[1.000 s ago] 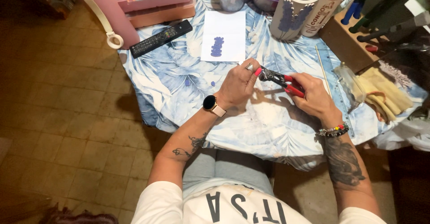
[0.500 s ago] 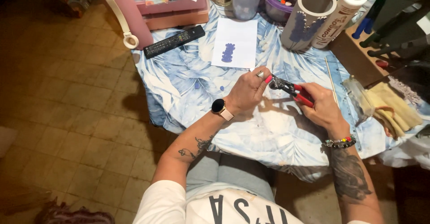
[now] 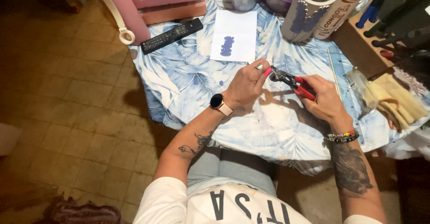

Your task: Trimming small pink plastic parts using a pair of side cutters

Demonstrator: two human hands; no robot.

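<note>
Hands barely shifted since earlier. Right hand (image 3: 324,101) grips red-handled pliers (image 3: 291,81), long axis toward 10 o'clock; left hand (image 3: 246,83) pinches something tiny at the tip, over the surface (image 3: 179,78).

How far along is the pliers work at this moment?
Done: a cluster of small purple pieces lies on the white sheet. In hand: the right hand grips red-handled pliers, whose nose meets the left hand fingertips; whatever is pinched there is too small to tell. Left: a few loose purple bits lie on the blue leaf-print cloth.
</note>
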